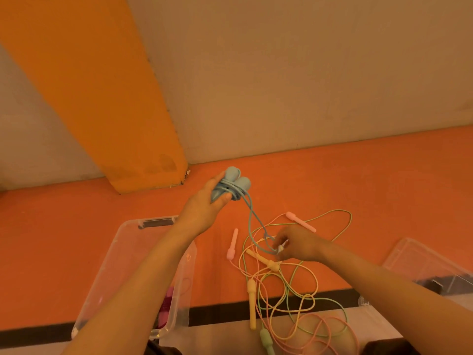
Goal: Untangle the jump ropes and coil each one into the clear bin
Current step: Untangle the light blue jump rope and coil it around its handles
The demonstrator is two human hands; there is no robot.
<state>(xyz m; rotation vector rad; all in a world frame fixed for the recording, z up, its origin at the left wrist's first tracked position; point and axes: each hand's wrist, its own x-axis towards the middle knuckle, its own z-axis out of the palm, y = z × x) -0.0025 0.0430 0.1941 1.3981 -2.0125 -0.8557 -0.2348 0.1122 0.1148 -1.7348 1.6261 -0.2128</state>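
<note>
My left hand [204, 208] is raised above the floor and grips the two blue handles [236, 179] of the blue jump rope, with cord wound around them. The blue cord [252, 221] hangs down to my right hand [298, 243], which pinches its loop near the floor. Under that hand lies a tangle of pink, yellow and green ropes [294, 285]. Two pink handles [232, 243], two yellow handles [251, 303] and a green handle [266, 338] lie among the cords. The clear bin [115, 252] stands at the lower left, under my left forearm, with something pink inside.
A clear lid [419, 260] lies on the orange floor at the right. An orange pillar [107, 98] and a pale wall rise behind. A black stripe [220, 311] crosses the floor near me.
</note>
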